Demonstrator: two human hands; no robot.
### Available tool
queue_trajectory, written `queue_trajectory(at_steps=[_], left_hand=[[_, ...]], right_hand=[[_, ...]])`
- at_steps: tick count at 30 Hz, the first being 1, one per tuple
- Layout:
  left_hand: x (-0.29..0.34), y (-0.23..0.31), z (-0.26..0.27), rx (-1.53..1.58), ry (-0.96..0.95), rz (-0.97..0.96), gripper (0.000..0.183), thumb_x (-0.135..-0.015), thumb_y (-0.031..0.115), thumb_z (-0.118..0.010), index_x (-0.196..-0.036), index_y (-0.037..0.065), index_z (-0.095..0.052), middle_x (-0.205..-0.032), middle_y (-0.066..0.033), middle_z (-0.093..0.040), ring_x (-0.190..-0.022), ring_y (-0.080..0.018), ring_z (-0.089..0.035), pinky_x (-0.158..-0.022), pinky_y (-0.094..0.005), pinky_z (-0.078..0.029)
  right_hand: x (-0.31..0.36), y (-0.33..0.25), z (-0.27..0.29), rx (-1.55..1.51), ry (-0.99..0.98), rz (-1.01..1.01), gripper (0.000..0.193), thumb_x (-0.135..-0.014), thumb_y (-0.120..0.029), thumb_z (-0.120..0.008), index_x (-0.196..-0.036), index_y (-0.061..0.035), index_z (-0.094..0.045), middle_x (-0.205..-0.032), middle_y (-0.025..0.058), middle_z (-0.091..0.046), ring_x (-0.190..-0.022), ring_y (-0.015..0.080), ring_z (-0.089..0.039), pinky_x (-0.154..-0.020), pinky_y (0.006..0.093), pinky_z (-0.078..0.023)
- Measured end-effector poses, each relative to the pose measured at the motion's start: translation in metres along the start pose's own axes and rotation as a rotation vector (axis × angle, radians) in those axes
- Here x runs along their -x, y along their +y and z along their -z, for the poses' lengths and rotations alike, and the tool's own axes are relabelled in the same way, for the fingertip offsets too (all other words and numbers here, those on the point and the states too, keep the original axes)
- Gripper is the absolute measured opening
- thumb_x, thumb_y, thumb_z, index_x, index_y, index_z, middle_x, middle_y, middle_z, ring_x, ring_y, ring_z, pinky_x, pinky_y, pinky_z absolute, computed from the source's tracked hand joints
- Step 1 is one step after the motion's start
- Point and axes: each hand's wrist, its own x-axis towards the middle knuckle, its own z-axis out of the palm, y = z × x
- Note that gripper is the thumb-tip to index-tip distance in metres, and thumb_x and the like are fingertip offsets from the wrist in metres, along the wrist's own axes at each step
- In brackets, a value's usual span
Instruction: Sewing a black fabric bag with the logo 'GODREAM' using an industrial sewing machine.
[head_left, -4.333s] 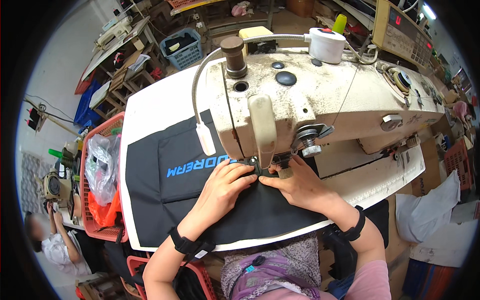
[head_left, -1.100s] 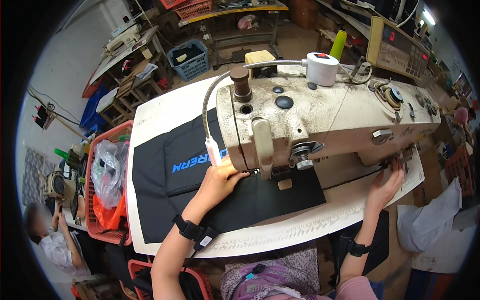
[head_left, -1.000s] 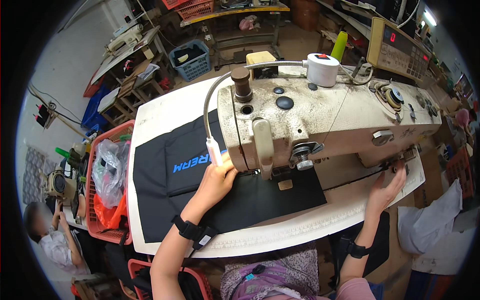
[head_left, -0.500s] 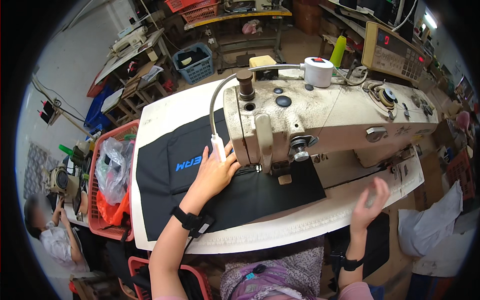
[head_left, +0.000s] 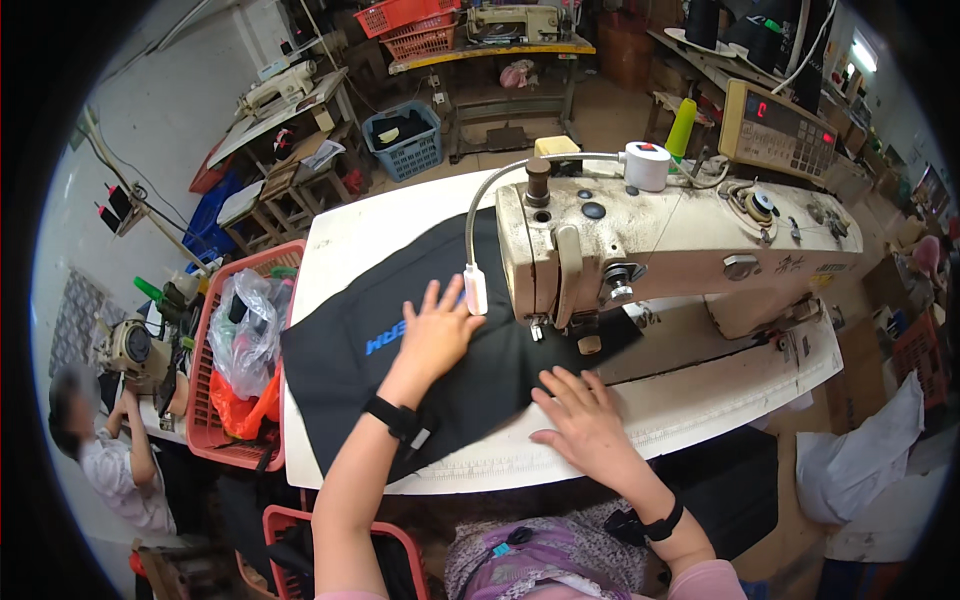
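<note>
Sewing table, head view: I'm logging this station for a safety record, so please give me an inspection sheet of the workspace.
Surface: white tabletop, ruler markings along the front edge.
Job's things: black fabric with blue lettering on the tabletop, partly beneath the sewing machine.
Clutter: red basket beside the tabletop, holding a clear bag and an orange bag.
Hands: left hand spread on the fabric; right hand open near the fabric's front edge, contact unclear.
Cables: flexible lamp neck bends down to a white lamp; others too fine to trace.
Surroundings: co-worker at another machine, left; white sack, right.
</note>
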Motion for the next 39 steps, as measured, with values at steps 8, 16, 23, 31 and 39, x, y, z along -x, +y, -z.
queue_trajectory(at_steps=[8, 16, 23, 31, 39], left_hand=[[0.066, -0.072, 0.024, -0.3, -0.041, 0.323, 0.049, -0.095, 0.044, -0.054, -0.112, -0.001, -0.063, -0.099, -0.0193, -0.067, -0.081, -0.035, -0.068, -0.069, -0.0429, -0.056], [0.143, -0.086, 0.042, -0.146, 0.167, 0.349, 0.04, -0.081, 0.039, -0.072, -0.079, 0.0, -0.064, -0.073, -0.0131, -0.063, -0.074, -0.0311, -0.063, -0.066, -0.0398, -0.05], [0.158, -0.133, 0.007, 0.349, 0.441, 0.449, 0.021, -0.089, 0.024, -0.066, -0.083, 0.006, -0.06, -0.067, -0.0091, -0.061, -0.07, -0.0306, -0.061, -0.066, -0.0412, -0.042], [0.244, -0.11, 0.044, 0.311, 0.741, 0.822, 0.03, -0.096, 0.027, -0.059, -0.081, 0.002, -0.06, -0.059, -0.0125, -0.06, -0.054, -0.0286, -0.061, -0.054, -0.0374, -0.046], [0.346, -0.056, -0.016, 1.616, 0.155, 0.933, 0.071, -0.097, 0.062, -0.039, -0.102, -0.005, -0.064, -0.093, -0.0169, -0.071, -0.082, -0.0216, -0.07, -0.073, -0.0313, -0.056]], right_hand=[[-0.003, -0.042, -0.006, -0.276, 0.003, 0.13, 0.036, -0.088, -0.019, -0.066, -0.119, -0.0023, -0.059, -0.131, 0.0139, -0.055, -0.126, 0.0269, -0.05, -0.111, 0.0492, -0.029], [-0.003, -0.078, -0.021, -0.246, -0.154, 0.243, 0.069, -0.082, -0.033, -0.071, -0.136, 0.0016, -0.046, -0.139, 0.014, -0.05, -0.133, 0.0276, -0.044, -0.113, 0.0452, -0.029], [-0.014, -0.052, -0.013, -0.216, -0.329, 0.343, 0.068, -0.086, -0.038, -0.066, -0.142, -0.0053, -0.043, -0.147, 0.0093, -0.044, -0.14, 0.0238, -0.035, -0.116, 0.0439, -0.025], [-0.021, -0.036, -0.006, -0.206, -0.354, 0.317, 0.06, -0.087, -0.036, -0.065, -0.139, -0.0114, -0.049, -0.147, 0.0049, -0.046, -0.14, 0.0233, -0.036, -0.117, 0.0445, -0.023], [-0.025, -0.045, -0.005, -0.242, -0.352, 0.316, 0.061, -0.083, -0.033, -0.068, -0.137, -0.0101, -0.052, -0.146, 0.0055, -0.048, -0.141, 0.0247, -0.036, -0.118, 0.0451, -0.021]])
